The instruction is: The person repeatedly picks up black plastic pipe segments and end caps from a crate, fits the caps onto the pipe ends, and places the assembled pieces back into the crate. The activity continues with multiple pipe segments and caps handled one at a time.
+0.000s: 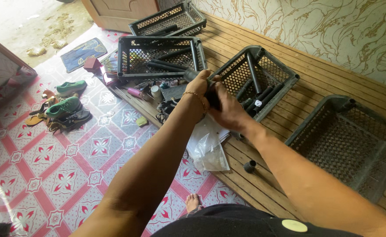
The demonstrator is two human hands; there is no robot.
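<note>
Both hands, the left hand [198, 85] and the right hand [228, 109], are clenched around a short black plastic tube [211, 94] held above the slatted wooden platform [263, 184]. A slip would likely drop it among the clear plastic bags [208, 147] or knock the small black cap [249, 166] off the edge. The fingers hide the tube's joint, and the dark mesh plastic crate [256, 79] behind blurs its outline.
</note>
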